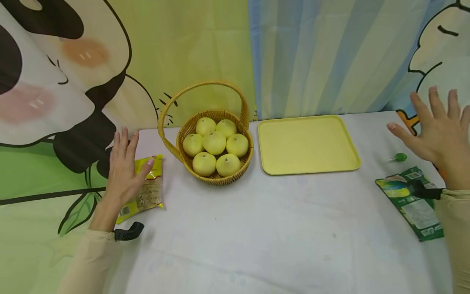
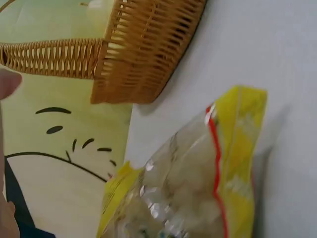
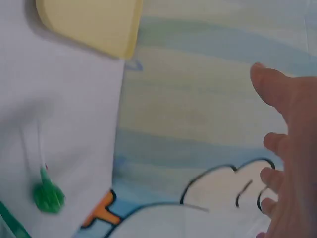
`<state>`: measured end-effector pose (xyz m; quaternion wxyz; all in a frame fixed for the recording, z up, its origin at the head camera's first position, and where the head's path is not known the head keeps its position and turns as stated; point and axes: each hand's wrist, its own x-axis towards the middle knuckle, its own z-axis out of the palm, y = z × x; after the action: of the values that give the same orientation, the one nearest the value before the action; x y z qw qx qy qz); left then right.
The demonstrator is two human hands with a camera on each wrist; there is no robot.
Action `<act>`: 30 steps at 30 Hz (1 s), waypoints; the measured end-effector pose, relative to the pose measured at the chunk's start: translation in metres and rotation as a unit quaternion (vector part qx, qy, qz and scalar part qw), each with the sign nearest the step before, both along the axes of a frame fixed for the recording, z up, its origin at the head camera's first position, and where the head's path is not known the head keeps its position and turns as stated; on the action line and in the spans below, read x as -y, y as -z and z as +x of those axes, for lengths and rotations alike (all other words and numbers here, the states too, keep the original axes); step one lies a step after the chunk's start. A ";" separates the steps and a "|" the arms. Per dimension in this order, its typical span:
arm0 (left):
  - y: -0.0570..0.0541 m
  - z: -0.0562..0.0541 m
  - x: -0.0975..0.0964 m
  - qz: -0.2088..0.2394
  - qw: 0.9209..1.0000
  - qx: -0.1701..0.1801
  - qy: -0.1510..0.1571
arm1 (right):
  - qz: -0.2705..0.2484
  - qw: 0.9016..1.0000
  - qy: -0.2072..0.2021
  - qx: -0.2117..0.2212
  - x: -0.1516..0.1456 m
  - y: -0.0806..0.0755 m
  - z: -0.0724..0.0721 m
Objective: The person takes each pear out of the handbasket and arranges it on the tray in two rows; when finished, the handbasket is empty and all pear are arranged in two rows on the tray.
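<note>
My left hand [image 1: 124, 167], fingers straight and thumb apart, hovers over a yellow clear-windowed packet [image 1: 149, 192] at the table's left side, covering part of it. In the left wrist view this packet [image 2: 173, 193] fills the lower middle. My right hand [image 1: 442, 134] is raised at the far right with its fingers spread, holding nothing. Below it are a green-wrapped lollipop [image 1: 399, 157] and a green printed pouch [image 1: 413, 200], partly hidden by the wrist strap and sleeve. The lollipop [image 3: 48, 196] also shows at the lower left of the right wrist view.
A wicker basket [image 1: 220, 179] with a tall handle holds several round pale-yellow fruits [image 1: 214, 142] at the back middle. Right of it a flat yellow tray [image 1: 308, 145] lies on the white table [image 1: 257, 228]. A cartoon-printed curtain [image 1: 198, 53] hangs behind.
</note>
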<state>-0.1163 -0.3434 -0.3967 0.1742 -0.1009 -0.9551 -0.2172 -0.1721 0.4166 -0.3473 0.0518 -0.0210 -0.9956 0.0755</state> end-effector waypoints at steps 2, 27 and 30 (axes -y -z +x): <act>0.004 -0.003 -0.006 0.064 0.997 -0.021 0.033 | -0.029 0.999 -0.036 -0.018 0.011 0.004 -0.003; 0.072 -0.050 -0.133 0.586 0.810 -0.016 -0.037 | -0.299 0.849 -0.430 0.072 0.358 0.020 -0.056; 0.077 -0.052 -0.138 0.594 0.802 -0.015 -0.061 | -0.286 0.856 -0.424 0.081 0.375 0.027 -0.064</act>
<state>-0.1684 -0.2059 -0.4741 0.2272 0.0774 -0.6405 -0.7295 -0.2360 0.0418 -0.3741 -0.0738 0.3828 -0.8435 0.3695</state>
